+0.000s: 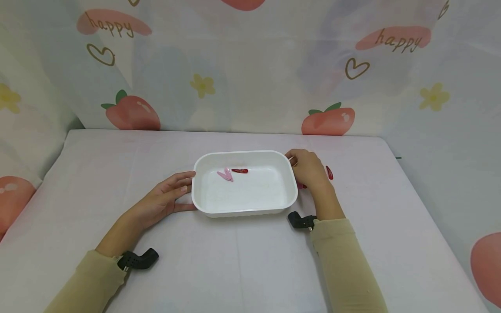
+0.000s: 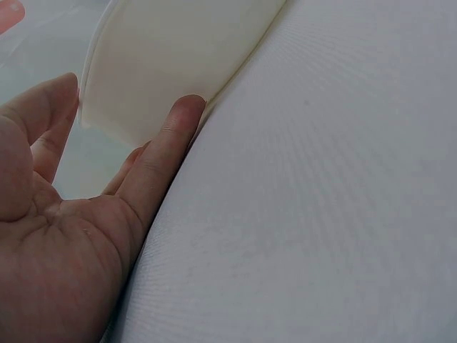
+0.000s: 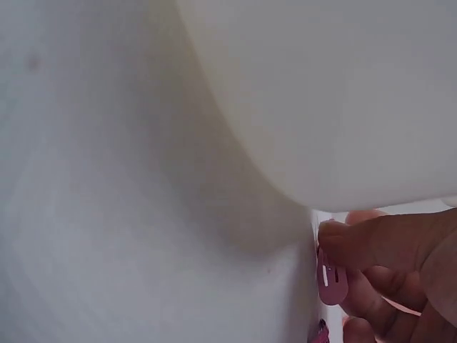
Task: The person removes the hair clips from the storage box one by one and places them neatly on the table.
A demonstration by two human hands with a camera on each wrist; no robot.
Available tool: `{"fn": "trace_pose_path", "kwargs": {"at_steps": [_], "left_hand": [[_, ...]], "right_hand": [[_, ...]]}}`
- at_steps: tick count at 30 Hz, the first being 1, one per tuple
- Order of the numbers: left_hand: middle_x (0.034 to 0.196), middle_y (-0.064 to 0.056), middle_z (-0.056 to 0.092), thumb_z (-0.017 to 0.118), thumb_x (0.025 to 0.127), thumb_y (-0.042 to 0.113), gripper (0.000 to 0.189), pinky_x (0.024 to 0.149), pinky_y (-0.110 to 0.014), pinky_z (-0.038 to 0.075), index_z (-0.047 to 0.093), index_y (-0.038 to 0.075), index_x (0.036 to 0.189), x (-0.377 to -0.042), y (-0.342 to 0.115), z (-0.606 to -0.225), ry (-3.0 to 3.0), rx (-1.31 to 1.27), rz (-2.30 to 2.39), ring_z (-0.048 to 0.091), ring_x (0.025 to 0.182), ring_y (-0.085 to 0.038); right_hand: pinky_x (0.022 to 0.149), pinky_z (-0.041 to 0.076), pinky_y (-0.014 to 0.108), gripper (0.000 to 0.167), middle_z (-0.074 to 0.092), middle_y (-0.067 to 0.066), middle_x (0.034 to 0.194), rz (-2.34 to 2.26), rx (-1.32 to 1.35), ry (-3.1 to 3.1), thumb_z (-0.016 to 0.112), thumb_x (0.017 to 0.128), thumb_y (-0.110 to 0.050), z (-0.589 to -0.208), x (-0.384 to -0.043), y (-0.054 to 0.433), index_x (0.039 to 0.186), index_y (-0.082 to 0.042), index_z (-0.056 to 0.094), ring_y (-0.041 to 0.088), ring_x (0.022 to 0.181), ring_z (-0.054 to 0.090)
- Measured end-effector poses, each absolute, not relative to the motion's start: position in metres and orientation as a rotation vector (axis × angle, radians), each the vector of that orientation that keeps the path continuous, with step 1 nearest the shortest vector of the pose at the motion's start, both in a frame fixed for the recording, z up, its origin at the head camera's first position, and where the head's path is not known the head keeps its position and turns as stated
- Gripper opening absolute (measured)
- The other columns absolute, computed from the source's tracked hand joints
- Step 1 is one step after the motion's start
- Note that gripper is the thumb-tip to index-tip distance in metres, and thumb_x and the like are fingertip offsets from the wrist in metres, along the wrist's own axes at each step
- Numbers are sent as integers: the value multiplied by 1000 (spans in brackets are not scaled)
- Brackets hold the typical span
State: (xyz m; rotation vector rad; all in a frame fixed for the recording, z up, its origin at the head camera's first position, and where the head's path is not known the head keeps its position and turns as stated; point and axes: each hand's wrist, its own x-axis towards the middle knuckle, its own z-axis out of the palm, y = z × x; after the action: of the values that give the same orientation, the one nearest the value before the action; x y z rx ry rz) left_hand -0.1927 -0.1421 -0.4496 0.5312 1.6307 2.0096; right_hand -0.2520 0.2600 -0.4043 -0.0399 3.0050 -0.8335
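A white plastic tray sits in the middle of the table. Inside it lie pink hair clips and a red hair clip. The left hand rests against the tray's left end, its fingers extended along the wall. At the other end, the right hand is beside the tray's corner. In the right wrist view its thumb and fingers pinch a pink hair clip close to the tabletop. The head view hides that clip behind the hand.
Just beyond the right hand lies another red hair clip. More clips show partly under the right wrist. Both wrists carry black camera mounts. A printed cloth backdrop rises behind the table's far edge.
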Motion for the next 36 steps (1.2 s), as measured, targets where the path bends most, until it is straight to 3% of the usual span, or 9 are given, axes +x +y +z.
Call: {"fn": "trace_pose_path", "kwargs": {"at_steps": [20,28,36], "left_hand": [[155,-22,29,44,107,8,50,95,-51,54,31,10,155,-193,-143,-451,1648,508,1998,49,135,-22],[155,-22,30,44,106,9,50,95,-51,54,31,9,154,-193,-142,-450,1657,495,1997,49,136,-23],[157,-22,28,44,106,8,50,95,-51,54,30,9,155,-192,-141,-448,1653,482,2001,49,136,-22]], "right_hand": [[79,56,45,36,70,13,108,-802,-77,2962,70,90,-26,-402,-253,260,123,-11,67,32,99,61],[72,56,41,32,71,10,105,-855,-27,2970,66,91,-25,-395,-250,266,121,-15,69,29,96,64],[83,56,45,25,71,12,106,-1122,8,3043,65,94,-20,-373,-242,265,117,-11,69,29,98,64]]}}
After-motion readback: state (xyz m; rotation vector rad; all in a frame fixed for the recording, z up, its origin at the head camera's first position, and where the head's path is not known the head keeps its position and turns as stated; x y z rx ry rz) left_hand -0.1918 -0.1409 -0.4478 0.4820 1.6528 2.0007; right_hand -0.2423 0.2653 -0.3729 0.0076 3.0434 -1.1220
